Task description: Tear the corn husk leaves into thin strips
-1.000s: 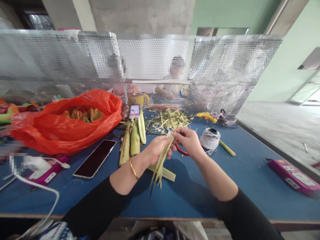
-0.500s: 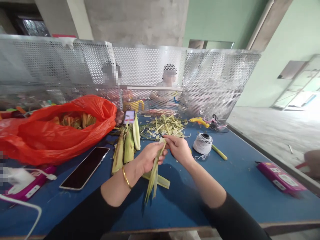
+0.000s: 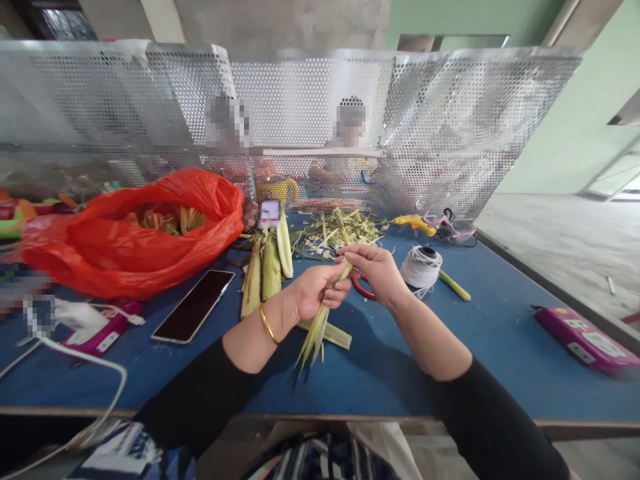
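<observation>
My left hand (image 3: 320, 288) is closed around a bundle of pale green leaf strips (image 3: 313, 337), whose split ends hang down toward the table's front. At the bundle's top, the fingers of my right hand (image 3: 379, 272) pinch the leaf strips close to my left thumb. Just below my right hand a red loop handle (image 3: 363, 285) shows on the table, the rest of it hidden. A flat cut piece of leaf (image 3: 337, 335) lies under the bundle. Left of my hands are several thick green leaf sheaths (image 3: 271, 267).
A phone (image 3: 194, 307) and a red plastic bag (image 3: 125, 267) lie left. White thread spool (image 3: 421, 268), green stem (image 3: 455, 285) and purple power strip (image 3: 587, 341) are right. Leaf scraps (image 3: 347, 230) and a yellow tool (image 3: 416, 224) lie before a perforated metal divider (image 3: 310, 100), people behind it.
The camera view has shifted, so the table sits higher and more of its front edge shows. My hands keep hold of the leaf strips; the red handle has come into sight.
</observation>
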Available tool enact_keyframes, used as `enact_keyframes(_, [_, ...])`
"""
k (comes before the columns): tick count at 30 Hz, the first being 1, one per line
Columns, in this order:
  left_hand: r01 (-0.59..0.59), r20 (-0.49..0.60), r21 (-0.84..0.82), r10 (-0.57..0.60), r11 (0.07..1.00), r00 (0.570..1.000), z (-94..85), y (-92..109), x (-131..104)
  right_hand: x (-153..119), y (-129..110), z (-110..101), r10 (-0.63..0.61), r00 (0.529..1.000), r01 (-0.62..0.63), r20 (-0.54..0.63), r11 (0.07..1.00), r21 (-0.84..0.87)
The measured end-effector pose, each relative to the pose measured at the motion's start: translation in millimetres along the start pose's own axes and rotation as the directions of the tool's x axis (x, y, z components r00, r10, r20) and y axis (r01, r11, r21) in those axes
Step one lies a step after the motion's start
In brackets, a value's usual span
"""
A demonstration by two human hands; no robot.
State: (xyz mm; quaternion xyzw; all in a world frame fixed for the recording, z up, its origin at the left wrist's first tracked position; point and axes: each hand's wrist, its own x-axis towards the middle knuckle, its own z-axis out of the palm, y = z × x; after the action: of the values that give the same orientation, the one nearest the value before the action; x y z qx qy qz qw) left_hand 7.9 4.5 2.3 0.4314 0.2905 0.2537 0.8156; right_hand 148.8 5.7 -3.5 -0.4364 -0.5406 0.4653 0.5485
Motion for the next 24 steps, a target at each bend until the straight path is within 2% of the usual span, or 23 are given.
enact_keyframes(4, [-0.044, -0.08, 0.147, 0.056, 0.988, 0.995, -0.9, 1, -2, 1, 2, 1, -0.085, 0.995, 0.082, -0.047, 0.994, -0.073])
enact_keyframes(7, [-0.115, -0.196, 0.101, 0.133, 0.988, 0.972, -7.3, 11, -5, 3, 1, -4, -0.154, 0.985, 0.125, -0.081, 0.95, -0.287])
enact_keyframes(9, [-0.197, -0.278, -0.014, 0.186, 0.98, 0.942, -15.2, 21, -7, 2, 2, -6, -0.142, 0.99, 0.112, -0.016, 0.836, -0.537])
enact_keyframes(11, [-0.277, -0.302, -0.136, 0.226, 0.951, 0.926, -24.5, 32, -9, -4, 6, -1, -0.052, 0.987, 0.15, 0.153, 0.64, -0.753])
enact_keyframes(13, [-0.318, -0.299, -0.226, 0.245, 0.921, 0.922, -32.8, 40, -12, -16, 14, 11, 0.067, 0.95, 0.234, 0.305, 0.492, -0.838])
enact_keyframes(15, [-0.345, -0.309, -0.269, 0.258, 0.899, 0.915, -38.4, 44, -15, -29, 21, 27, 0.096, 0.925, 0.303, 0.367, 0.395, -0.867])
enact_keyframes(16, [-0.355, -0.321, -0.277, 0.262, 0.893, 0.91, -40.0, 45, -16, -34, 24, 34, 0.094, 0.917, 0.327, 0.387, 0.377, -0.867])
enact_keyframes(18, [-0.375, -0.351, -0.281, 0.269, 0.883, 0.897, -41.3, 47, -18, -40, 26, 43, 0.083, 0.889, 0.385, 0.45, 0.394, -0.835])
enact_keyframes(20, [-0.404, -0.387, -0.288, 0.281, 0.868, 0.878, -40.1, 47, -19, -37, 22, 43, 0.015, 0.904, 0.371, 0.428, 0.473, -0.799])
enact_keyframes(22, [-0.447, -0.427, -0.295, 0.302, 0.845, 0.852, -36.4, 47, -19, -30, 14, 40, -0.053, 0.963, 0.236, 0.264, 0.641, -0.731])
enact_keyframes(24, [-0.495, -0.474, -0.292, 0.325, 0.818, 0.818, -30.3, 46, -19, -23, 8, 39, -0.001, 0.994, 0.06, 0.108, 0.832, -0.551])
